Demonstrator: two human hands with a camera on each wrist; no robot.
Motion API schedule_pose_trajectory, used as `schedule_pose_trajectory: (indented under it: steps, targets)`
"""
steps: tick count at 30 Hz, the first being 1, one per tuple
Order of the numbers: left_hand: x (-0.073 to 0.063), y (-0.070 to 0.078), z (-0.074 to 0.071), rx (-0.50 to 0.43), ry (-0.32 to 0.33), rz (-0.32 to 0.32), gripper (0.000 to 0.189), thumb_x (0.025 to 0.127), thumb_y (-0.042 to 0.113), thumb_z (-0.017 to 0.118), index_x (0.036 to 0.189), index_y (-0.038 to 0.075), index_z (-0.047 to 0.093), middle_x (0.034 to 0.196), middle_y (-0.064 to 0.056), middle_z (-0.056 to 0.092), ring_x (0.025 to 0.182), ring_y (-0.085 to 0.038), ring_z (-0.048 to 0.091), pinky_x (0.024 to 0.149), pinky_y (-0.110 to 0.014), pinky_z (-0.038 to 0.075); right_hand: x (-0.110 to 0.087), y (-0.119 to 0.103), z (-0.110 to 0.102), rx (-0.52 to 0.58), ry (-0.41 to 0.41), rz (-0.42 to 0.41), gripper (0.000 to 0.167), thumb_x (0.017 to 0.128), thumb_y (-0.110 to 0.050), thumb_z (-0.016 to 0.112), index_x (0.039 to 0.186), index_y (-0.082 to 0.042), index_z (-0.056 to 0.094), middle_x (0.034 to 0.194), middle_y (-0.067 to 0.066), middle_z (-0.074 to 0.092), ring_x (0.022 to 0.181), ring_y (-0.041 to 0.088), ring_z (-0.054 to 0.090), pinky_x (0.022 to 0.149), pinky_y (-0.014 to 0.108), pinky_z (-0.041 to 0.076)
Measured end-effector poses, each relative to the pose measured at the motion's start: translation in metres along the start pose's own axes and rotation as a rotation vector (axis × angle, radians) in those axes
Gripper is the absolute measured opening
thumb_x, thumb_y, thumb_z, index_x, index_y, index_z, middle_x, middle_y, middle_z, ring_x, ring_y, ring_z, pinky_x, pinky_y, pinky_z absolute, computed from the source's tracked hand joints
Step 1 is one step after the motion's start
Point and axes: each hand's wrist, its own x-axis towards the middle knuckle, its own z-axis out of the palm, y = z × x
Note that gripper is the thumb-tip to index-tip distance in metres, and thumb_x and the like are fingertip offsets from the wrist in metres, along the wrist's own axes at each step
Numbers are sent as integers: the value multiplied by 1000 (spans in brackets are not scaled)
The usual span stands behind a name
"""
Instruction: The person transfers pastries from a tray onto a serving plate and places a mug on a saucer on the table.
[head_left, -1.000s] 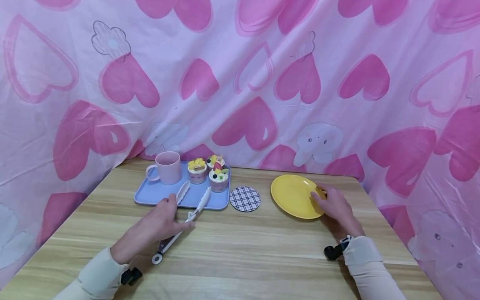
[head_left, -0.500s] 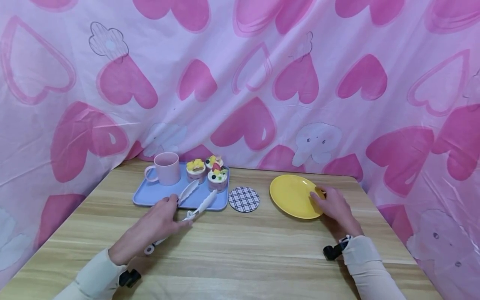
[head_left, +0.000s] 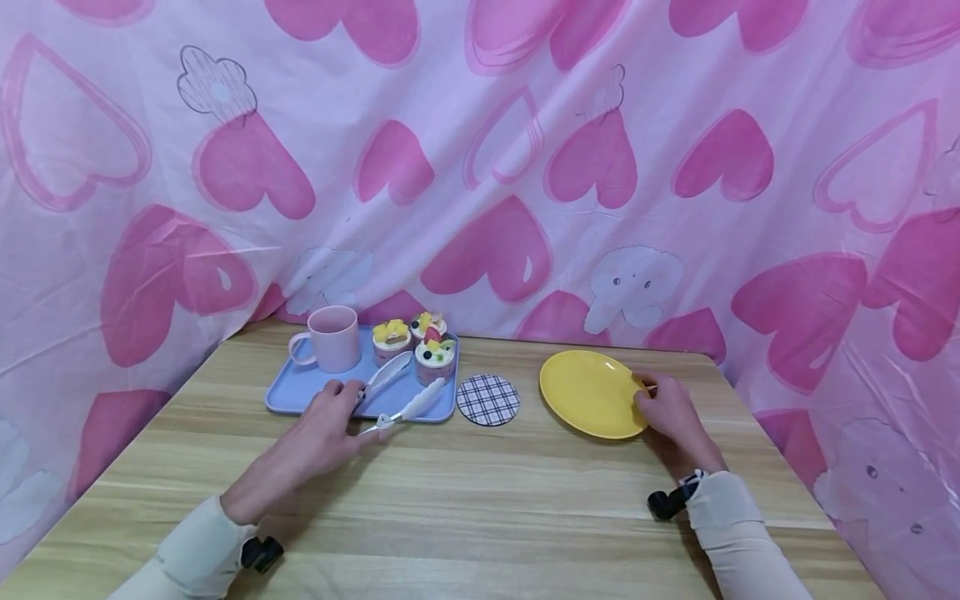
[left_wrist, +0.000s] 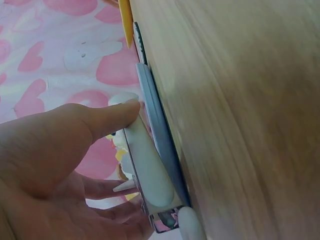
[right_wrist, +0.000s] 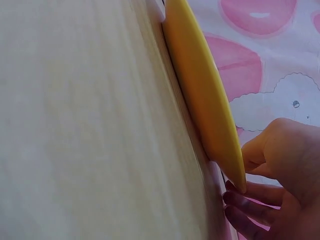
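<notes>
My left hand (head_left: 318, 437) grips a pair of tongs (head_left: 423, 402) with white tips, its arms spread apart. In the left wrist view the thumb lies on one arm of the tongs (left_wrist: 150, 165) and fingers curl on the other side. The tips are over the blue tray (head_left: 303, 390), beside the front dessert cup (head_left: 435, 362), topped with fruit; whether they touch it I cannot tell. Two more dessert cups stand behind, one with yellow fruit (head_left: 392, 337). My right hand (head_left: 675, 417) pinches the right rim of a yellow plate (head_left: 588, 392), thumb on top and fingers below.
A pink mug (head_left: 336, 342) stands at the tray's left. Between tray and plate lies a round checked coaster (head_left: 487, 400). A pink heart-patterned cloth (head_left: 495, 242) hangs behind the wooden table (head_left: 480, 517).
My left hand has carried the tongs forward and to the right, bringing the tips beside the front dessert cup. My right hand stays on the plate's rim, its thumb shifted slightly toward the edge.
</notes>
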Motion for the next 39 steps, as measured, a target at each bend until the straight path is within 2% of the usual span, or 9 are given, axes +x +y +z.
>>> schedule_pose_trajectory:
  steps: [7, 13, 21, 26, 28, 30, 33, 35, 39]
  targets:
    - [7, -10, -1, -17, -21, 60, 86, 94, 48, 84, 154, -2, 47, 144, -27, 59, 131, -44, 58, 110, -66, 51, -1, -1, 0, 27, 22, -1, 46, 103, -13, 56, 146, 5, 61, 137, 30, 67, 114, 40, 66, 94, 47, 57]
    - [10, -14, -2, -39, -19, 76, 89, 96, 44, 82, 158, -4, 40, 156, -29, 52, 141, -49, 52, 115, -68, 46, -1, 0, 2, 34, 36, -16, 44, 103, -11, 57, 143, 5, 63, 133, 30, 69, 111, 39, 68, 88, 39, 56]
    - [14, -13, -2, -75, -33, 26, 97, 101, 39, 78, 169, -2, 22, 171, -31, 32, 154, -56, 33, 120, -73, 36, -2, -1, 2, 45, 27, 9, 45, 104, -15, 57, 144, 4, 63, 131, 29, 69, 111, 38, 67, 85, 33, 54]
    - [18, -14, -3, -121, -29, 13, 105, 99, 34, 81, 171, 1, 11, 174, -31, 23, 154, -57, 29, 121, -74, 33, -1, 0, 2, 49, 13, 32, 46, 105, -17, 56, 146, 4, 61, 135, 30, 66, 112, 39, 65, 89, 38, 57]
    - [20, -14, -4, -132, -14, 16, 104, 98, 32, 82, 169, 0, 14, 171, -32, 28, 151, -57, 33, 120, -74, 35, 0, 0, 2, 52, 10, 39, 47, 105, -17, 56, 147, 4, 61, 136, 30, 65, 113, 39, 65, 90, 41, 58]
    - [21, -15, -5, -121, 12, 34, 94, 98, 31, 83, 163, -4, 25, 161, -33, 41, 142, -54, 43, 116, -72, 42, 1, 0, 3, 52, 9, 49, 47, 106, -17, 56, 148, 3, 61, 137, 29, 65, 113, 39, 65, 91, 43, 58]
    - [24, -16, -6, -106, 50, 78, 80, 97, 29, 84, 150, -8, 37, 142, -31, 54, 125, -46, 54, 105, -64, 50, 1, 1, 4, 53, 5, 53, 46, 106, -17, 57, 148, 3, 61, 137, 30, 64, 113, 39, 64, 91, 41, 58]
    - [25, -17, -7, -109, 59, 99, 73, 97, 29, 84, 143, -8, 42, 131, -28, 58, 115, -40, 56, 97, -57, 52, 2, 2, 4, 51, 3, 56, 46, 106, -18, 57, 148, 3, 60, 137, 29, 64, 114, 39, 63, 91, 40, 58]
    - [28, -19, -8, -127, 58, 96, 74, 96, 34, 85, 141, -8, 45, 134, -30, 61, 114, -37, 60, 99, -57, 56, 2, 2, 4, 53, 0, 60, 47, 107, -19, 57, 149, 2, 60, 140, 28, 64, 116, 39, 62, 94, 42, 59]
